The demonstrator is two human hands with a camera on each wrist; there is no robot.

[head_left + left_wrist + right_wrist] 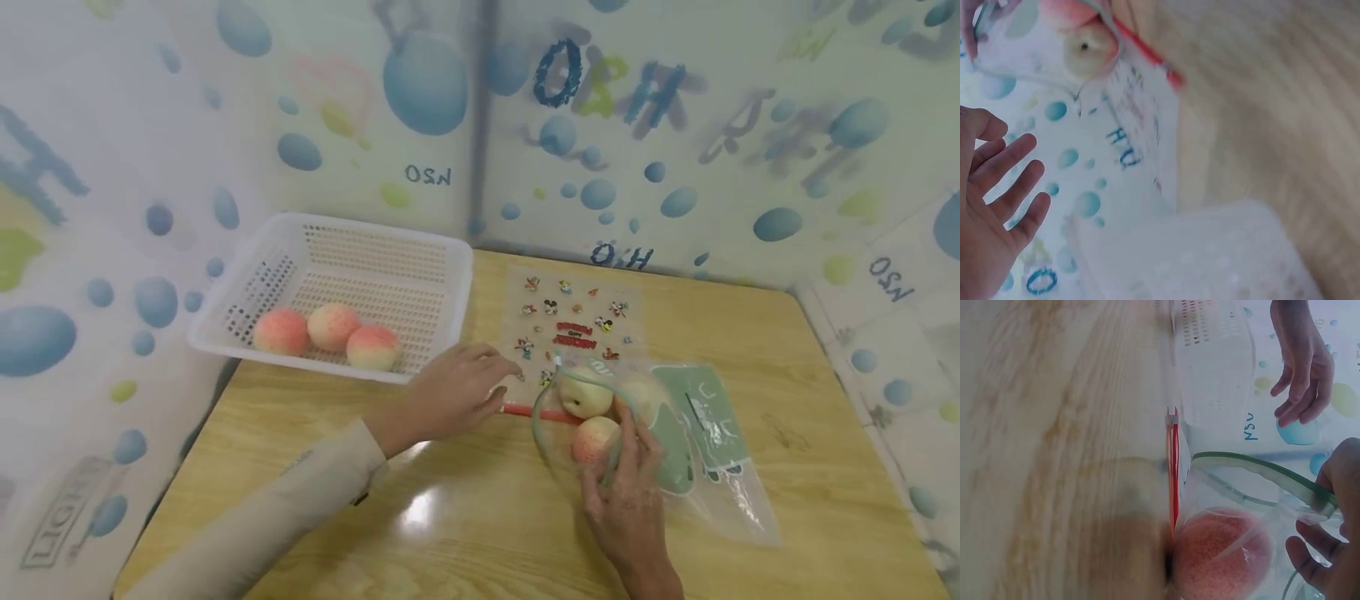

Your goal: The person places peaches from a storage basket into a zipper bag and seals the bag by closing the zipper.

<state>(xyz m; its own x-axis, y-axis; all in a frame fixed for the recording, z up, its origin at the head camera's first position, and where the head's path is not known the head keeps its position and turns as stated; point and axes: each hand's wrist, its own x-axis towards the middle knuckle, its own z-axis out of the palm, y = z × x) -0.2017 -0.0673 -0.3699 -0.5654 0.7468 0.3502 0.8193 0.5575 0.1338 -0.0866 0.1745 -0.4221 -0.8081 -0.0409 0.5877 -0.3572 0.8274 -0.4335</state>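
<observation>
My right hand pinches the rim of a clear zip bag with a green edge, and the mouth gapes toward the left. Inside the bag a yellowish peach sits near a pinker peach; a paler round shape shows through the film behind them. My left hand hovers left of the bag's mouth, between it and the basket. Its fingers are loosely spread and hold nothing, as the left wrist view also shows. Three peaches lie in the white basket.
Beneath the bag's left part lies a flat clear bag with cartoon prints and a red zip edge. The wooden table reaches patterned walls at the back and sides. The basket stands at the back left.
</observation>
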